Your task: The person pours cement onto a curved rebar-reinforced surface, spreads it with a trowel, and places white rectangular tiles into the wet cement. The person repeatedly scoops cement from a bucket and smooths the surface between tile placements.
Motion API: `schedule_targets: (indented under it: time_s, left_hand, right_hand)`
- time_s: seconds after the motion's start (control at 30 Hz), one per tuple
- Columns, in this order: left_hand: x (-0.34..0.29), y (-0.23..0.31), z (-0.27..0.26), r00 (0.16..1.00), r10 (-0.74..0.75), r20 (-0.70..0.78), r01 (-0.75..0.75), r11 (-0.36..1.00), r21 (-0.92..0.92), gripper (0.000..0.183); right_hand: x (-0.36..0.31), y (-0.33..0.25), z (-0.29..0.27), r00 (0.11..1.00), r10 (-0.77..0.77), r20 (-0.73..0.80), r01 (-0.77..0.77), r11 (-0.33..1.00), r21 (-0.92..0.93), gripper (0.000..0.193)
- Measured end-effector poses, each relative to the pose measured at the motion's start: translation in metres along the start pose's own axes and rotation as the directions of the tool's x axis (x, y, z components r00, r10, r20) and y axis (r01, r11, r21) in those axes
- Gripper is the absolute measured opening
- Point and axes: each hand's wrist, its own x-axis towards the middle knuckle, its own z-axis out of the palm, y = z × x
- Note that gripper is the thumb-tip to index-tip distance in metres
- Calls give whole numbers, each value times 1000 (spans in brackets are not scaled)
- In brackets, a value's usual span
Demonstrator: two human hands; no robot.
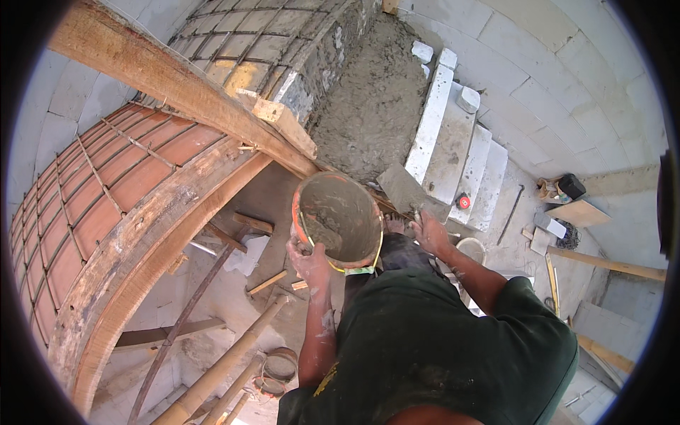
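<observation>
An orange bucket [297, 202] with wet grey mortar low inside it is tilted in front of me. My left hand [309, 262] grips its near left side, fingers closed on the wall. In my right hand [431, 234] is the handle of a trowel [409, 190] with a flat rectangular blade, caked with mortar. The blade is just right of the bucket, over the near edge of a bed of wet concrete [368, 103]. My right fingers are wrapped round the handle and partly hide it.
White blocks [431, 131] form steps on the right, with a red tape measure [463, 201] on one. Curved formwork [142, 248] with a rebar grid [92, 170] and a wooden beam [177, 81] occupy the left. Bamboo poles [227, 358] and another bucket [280, 365] are below left.
</observation>
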Motion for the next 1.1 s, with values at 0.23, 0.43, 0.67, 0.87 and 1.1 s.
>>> schedule_targets:
  time_s: [0.23,0.43,0.67,0.87,1.1]
  left_hand:
    - [4,-15,-64,993,65,-98,-56,995,88,55]
    - [-3,-27,-74,990,51,-134,-17,970,241,57]
    - [-16,-26,-105,972,17,-233,-26,999,-36,45]
    - [-25,2,-113,974,65,-217,-110,973,-202,48]
    - [-18,22,-102,980,175,-93,-196,919,-343,50]
  right_hand:
    - [7,-24,23,943,-46,329,141,953,-270,35]
    - [97,-5,27,944,-12,330,129,933,-335,30]
    - [98,-48,-97,986,126,110,-92,956,-278,31]
    - [35,-111,-129,900,-307,310,358,926,-121,38]
    - [49,-223,-81,750,-530,395,660,639,-394,39]
